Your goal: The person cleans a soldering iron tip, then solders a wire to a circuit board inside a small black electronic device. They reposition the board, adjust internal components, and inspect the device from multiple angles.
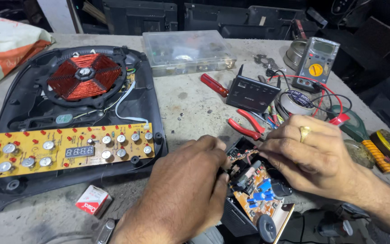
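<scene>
Here, from the head view, I see both my hands on a small opened device (253, 190) at the near edge of the surface (190, 104). It is a black case holding an orange circuit board with blue parts and a black knob at its near end. My left hand (183, 194) covers the case's left side, its grip closed around the edge with the fingers curled out of sight. My right hand (314, 156), a gold ring on one finger, rests over the far right of the board, fingertips pressed down onto the parts there; I cannot tell whether they pinch anything.

Just beyond the right hand lie red-handled pliers (247, 126), touching the surface near the board. Behind them stands a small black radio (251, 92) with a red screwdriver (214, 84) beside it. Further right sits a multimeter (317, 63) with a yellow dial, its red and black leads trailing toward my right hand.

To the left, well apart from the hands, lies an opened induction cooker (19, 113) showing a copper coil (84, 77) and a yellow control board (68, 149). A small red and white box (91, 201) lies near my left wrist. A clear plastic box (188, 49) sits at the far side.
</scene>
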Tool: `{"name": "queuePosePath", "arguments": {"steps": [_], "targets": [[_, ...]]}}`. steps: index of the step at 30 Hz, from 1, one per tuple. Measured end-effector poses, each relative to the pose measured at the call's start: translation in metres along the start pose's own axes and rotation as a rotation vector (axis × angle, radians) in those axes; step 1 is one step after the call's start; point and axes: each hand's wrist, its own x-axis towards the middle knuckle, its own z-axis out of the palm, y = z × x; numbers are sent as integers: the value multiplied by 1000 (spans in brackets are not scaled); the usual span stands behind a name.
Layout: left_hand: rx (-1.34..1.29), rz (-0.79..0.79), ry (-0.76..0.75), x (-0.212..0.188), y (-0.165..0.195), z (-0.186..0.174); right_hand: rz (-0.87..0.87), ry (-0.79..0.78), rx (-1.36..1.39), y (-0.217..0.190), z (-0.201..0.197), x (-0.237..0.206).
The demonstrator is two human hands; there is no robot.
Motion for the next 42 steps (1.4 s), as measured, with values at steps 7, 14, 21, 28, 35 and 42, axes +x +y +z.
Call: {"name": "queuePosePath", "arguments": {"steps": [7, 14, 21, 28, 35, 42], "targets": [[193, -141, -154, 15, 12, -13, 122, 65, 271, -2, 8, -9], [248, 1, -124, 17, 30, -8, 201, 0, 350, 2, 9, -14], [334, -85, -232, 23, 37, -11, 148, -45, 253, 1, 9, -14], [396, -26, -309, 41, 34, -10, 197, -123, 150, -2, 7, -3], [157, -301, -339, 34, 13, 2, 237, -355, -18, 2, 2, 14], [-679, -541, -267, 7, 2, 32, 356, -157, 53, -21, 4, -1]]}}
